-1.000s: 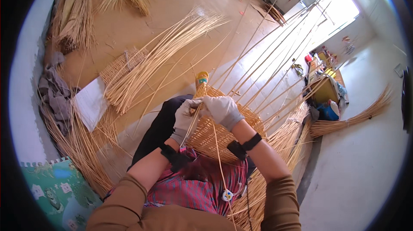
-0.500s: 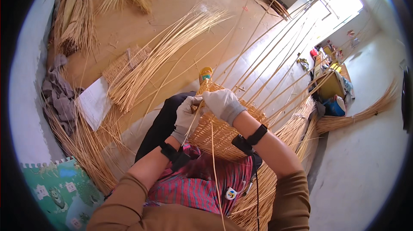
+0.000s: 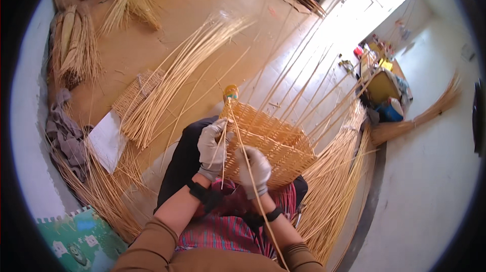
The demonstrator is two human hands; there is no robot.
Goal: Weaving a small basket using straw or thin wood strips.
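A square woven basket (image 3: 281, 148) rests in my lap over pink striped cloth (image 3: 212, 231), with long upright stakes rising from its far and right sides. My left hand (image 3: 211, 148), in a pale glove, is closed on the basket's near-left corner and thin strands there. My right hand (image 3: 254, 169), also gloved and slightly blurred, is closed around a long pale cane (image 3: 268, 219) in front of the basket. This cane runs from the left corner down past my right wrist toward the lower edge. A yellow shoe (image 3: 231, 91) shows beyond the basket.
Cane bundles (image 3: 76, 44) lie along the left; loose canes (image 3: 187, 74) cross a flat woven piece (image 3: 134, 94), near white paper (image 3: 106, 140) and grey cloth (image 3: 66, 135). More canes (image 3: 329, 196) lie at my right, with a cluttered table (image 3: 385, 84) by the wall. A green foam mat (image 3: 76, 236) is lower left.
My right hand has moved from the upper corner down and toward me along the long cane, uncovering the basket. My left hand stays at the corner, slightly further left and lower.
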